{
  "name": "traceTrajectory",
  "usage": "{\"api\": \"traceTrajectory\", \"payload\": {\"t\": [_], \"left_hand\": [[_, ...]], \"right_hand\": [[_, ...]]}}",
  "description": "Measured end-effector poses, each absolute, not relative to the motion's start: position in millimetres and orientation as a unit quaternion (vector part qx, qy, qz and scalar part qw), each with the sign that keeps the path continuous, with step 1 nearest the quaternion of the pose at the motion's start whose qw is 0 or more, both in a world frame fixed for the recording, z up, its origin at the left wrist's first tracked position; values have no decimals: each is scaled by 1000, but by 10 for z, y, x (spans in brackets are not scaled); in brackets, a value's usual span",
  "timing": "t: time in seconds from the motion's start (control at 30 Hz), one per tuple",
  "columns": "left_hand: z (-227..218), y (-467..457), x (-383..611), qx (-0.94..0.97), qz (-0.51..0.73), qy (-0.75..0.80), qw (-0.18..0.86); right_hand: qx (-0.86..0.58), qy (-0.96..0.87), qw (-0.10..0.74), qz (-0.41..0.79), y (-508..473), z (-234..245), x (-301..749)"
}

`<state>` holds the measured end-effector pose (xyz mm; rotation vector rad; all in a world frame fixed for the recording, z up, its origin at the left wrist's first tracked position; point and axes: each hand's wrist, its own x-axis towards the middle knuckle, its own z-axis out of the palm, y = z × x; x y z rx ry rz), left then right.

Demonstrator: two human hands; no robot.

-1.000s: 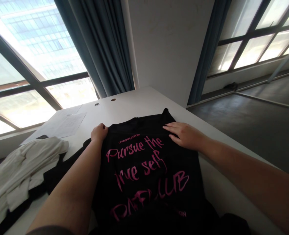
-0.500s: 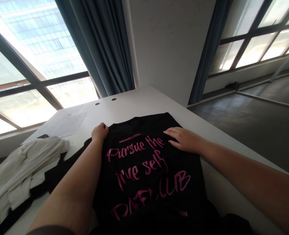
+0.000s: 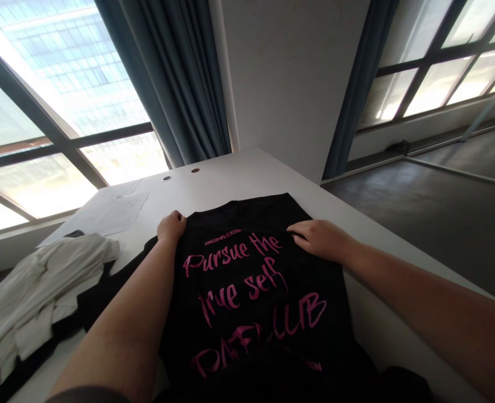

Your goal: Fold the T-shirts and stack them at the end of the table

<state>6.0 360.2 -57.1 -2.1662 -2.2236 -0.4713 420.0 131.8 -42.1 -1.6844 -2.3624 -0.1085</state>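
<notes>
A black T-shirt [image 3: 234, 268] with pink lettering lies spread on the white table in front of me, its collar edge facing away. My left hand [image 3: 172, 226] is closed on the cloth at the shirt's left shoulder, and the left sleeve runs out beneath that forearm. On the right side, beside the top line of large print, my right hand [image 3: 321, 238] pinches a bit of the fabric between thumb and fingers. The shirt's lower end fades into dark cloth near my body, so its hem is hidden.
A crumpled off-white garment [image 3: 58, 285] lies at the left, with dark cloth under it. Papers [image 3: 119, 212] rest behind it on the white table [image 3: 247, 173]. Two round cable holes are near the far edge. Blue curtains [image 3: 184, 84], a pillar and windows stand beyond.
My right hand has shifted slightly to the right and its fingers have drawn together on the fabric, raising a small fold. My left hand stays where it was.
</notes>
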Motion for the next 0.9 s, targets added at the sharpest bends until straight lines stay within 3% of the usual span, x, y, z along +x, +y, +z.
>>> {"api": "traceTrajectory", "payload": {"t": [0.4, 0.63, 0.9], "left_hand": [[-581, 3612, 49, -690, -149, -708, 4], [-564, 3595, 65, -690, -151, -708, 4], [-557, 3579, 74, -687, -151, -711, 5]], "right_hand": [[-516, -837, 178, 43, 1342, -457, 4221], [-536, -837, 84, 74, 1397, -650, 4284], [-529, -841, 70, 88, 1408, -712, 4313]]}}
